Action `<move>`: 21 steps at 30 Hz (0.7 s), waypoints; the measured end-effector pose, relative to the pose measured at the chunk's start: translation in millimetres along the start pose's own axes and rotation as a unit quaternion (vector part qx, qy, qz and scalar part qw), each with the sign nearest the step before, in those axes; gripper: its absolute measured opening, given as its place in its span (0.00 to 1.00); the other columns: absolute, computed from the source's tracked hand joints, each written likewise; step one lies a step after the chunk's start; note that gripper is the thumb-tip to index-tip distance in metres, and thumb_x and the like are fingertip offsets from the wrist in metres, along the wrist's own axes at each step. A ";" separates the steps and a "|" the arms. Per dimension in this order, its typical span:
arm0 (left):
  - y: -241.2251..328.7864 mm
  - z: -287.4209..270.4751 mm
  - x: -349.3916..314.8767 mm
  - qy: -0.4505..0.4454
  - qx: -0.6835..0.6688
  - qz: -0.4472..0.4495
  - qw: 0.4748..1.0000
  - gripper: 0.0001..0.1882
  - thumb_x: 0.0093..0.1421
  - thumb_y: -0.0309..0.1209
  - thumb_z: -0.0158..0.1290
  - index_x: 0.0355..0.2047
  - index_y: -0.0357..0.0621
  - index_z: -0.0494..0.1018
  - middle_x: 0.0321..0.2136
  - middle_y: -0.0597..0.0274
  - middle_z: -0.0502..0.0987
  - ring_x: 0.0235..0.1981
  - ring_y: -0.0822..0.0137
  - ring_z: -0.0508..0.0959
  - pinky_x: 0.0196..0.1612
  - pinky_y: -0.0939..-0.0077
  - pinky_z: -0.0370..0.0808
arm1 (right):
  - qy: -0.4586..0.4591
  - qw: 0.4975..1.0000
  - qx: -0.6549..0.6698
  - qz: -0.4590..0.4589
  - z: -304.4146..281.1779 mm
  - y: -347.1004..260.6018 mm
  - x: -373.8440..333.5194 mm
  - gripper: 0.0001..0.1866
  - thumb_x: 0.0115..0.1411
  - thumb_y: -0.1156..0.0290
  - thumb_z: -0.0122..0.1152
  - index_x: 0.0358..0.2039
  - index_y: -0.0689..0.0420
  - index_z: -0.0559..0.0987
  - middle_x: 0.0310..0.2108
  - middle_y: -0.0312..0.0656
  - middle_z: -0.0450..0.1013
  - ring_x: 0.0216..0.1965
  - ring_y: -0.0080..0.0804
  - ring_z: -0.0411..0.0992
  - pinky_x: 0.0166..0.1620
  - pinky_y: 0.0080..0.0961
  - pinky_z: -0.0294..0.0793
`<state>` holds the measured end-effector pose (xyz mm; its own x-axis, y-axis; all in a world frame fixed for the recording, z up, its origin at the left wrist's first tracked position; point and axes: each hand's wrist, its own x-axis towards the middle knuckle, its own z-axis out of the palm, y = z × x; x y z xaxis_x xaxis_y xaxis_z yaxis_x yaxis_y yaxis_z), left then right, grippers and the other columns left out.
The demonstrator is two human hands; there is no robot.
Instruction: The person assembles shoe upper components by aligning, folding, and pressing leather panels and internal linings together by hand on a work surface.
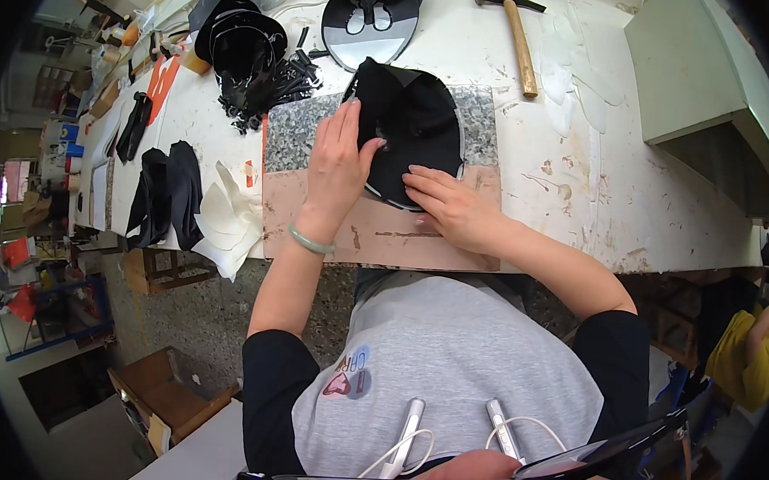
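Observation:
An oval piece of black fabric (399, 153) with a thin pale rim lies in front of me, its far end folded up. I cannot make out what kind of article it is. My left hand (340, 158) is at its left edge, fingers extended along the outside and thumb on the cloth, with the edge between them. At the near right my right hand (457, 207) lays its fingers together on the fabric. The right thumb is lower, by the near rim, so this hand also has the edge between thumb and fingers. What lies under the fabric is hidden.
Beneath is a speckled stone slab (303, 129) with a pinkish board (307, 213) along its near side. A hammer (521, 50) lies far right, near a grey-green box (702, 92). Shiny black shells (242, 46), black strips (297, 85) and white sheets (227, 222) are leftward.

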<state>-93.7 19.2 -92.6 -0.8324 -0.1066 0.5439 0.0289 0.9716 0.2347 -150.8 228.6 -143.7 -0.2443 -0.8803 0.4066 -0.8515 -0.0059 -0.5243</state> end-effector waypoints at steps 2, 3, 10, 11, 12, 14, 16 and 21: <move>-3.0 2.5 1.9 -0.007 0.017 -0.045 0.999 0.26 0.54 0.29 0.61 0.53 0.40 0.68 0.42 0.50 0.76 0.42 0.52 0.76 0.46 0.64 0.73 | -0.030 0.999 -0.026 -0.010 0.0 2.9 1.9 0.22 0.52 0.70 0.64 0.47 0.64 0.76 0.55 0.47 0.68 0.61 0.42 0.61 0.60 0.35 0.64; -4.2 2.9 0.7 -0.009 0.019 -0.041 0.999 0.26 0.54 0.29 0.61 0.53 0.40 0.68 0.42 0.50 0.76 0.42 0.52 0.76 0.46 0.64 0.73 | -0.026 0.999 -0.025 -0.009 -4.2 1.9 4.7 0.22 0.52 0.70 0.64 0.47 0.64 0.76 0.55 0.47 0.68 0.61 0.42 0.61 0.60 0.35 0.64; -44.3 0.8 -0.4 -0.166 -0.098 -0.273 0.942 0.13 0.57 0.32 0.58 0.38 0.35 0.75 0.24 0.54 0.78 0.21 0.60 0.78 0.31 0.70 0.75 | -0.088 0.995 -0.047 -0.006 -9.9 -4.0 34.6 0.28 0.51 0.55 0.66 0.49 0.58 0.76 0.50 0.37 0.68 0.52 0.34 0.63 0.48 0.30 0.65; -48.0 -2.2 3.2 -0.162 -0.298 -0.390 0.856 0.12 0.58 0.32 0.58 0.35 0.34 0.76 0.23 0.54 0.78 0.19 0.64 0.77 0.28 0.72 0.75 | -0.086 0.994 -0.073 -0.007 -8.3 -4.2 37.8 0.29 0.50 0.52 0.67 0.48 0.57 0.77 0.48 0.36 0.68 0.50 0.32 0.63 0.47 0.28 0.65; -49.7 -5.0 4.2 -0.162 -0.292 -0.391 0.858 0.12 0.58 0.32 0.58 0.35 0.34 0.76 0.23 0.54 0.78 0.19 0.64 0.77 0.28 0.72 0.75 | -0.082 0.994 -0.069 -0.009 -7.0 -1.5 39.8 0.29 0.50 0.52 0.67 0.48 0.57 0.77 0.48 0.36 0.68 0.50 0.32 0.63 0.47 0.28 0.65; -52.5 -9.8 5.6 -0.195 -0.407 -0.417 0.789 0.11 0.58 0.33 0.59 0.33 0.35 0.77 0.20 0.57 0.77 0.18 0.70 0.76 0.25 0.74 0.72 | -0.092 0.995 -0.036 -0.005 -5.0 4.7 42.2 0.30 0.51 0.54 0.66 0.52 0.54 0.75 0.48 0.37 0.67 0.50 0.35 0.63 0.49 0.31 0.66; -64.0 -5.6 -7.4 -0.181 -0.299 -0.359 0.865 0.11 0.58 0.33 0.59 0.32 0.36 0.77 0.18 0.55 0.76 0.17 0.66 0.76 0.24 0.71 0.71 | -0.090 0.995 -0.025 -0.017 -2.9 6.4 42.8 0.29 0.51 0.54 0.66 0.52 0.53 0.75 0.47 0.38 0.67 0.50 0.35 0.63 0.48 0.31 0.67; -44.4 -9.8 -4.0 -0.164 -0.033 -0.190 0.967 0.11 0.58 0.34 0.58 0.27 0.37 0.75 0.15 0.49 0.74 0.18 0.52 0.75 0.24 0.62 0.68 | -0.092 0.996 -0.023 -0.007 0.6 10.6 43.1 0.27 0.53 0.55 0.65 0.52 0.53 0.75 0.46 0.37 0.68 0.50 0.34 0.63 0.49 0.31 0.67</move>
<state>-86.2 -25.6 -97.2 -0.9203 -0.3707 0.1252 -0.2878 0.8582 0.4251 -170.1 190.3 -132.2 -0.1464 -0.9521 0.2686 -0.8756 -0.0016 -0.4830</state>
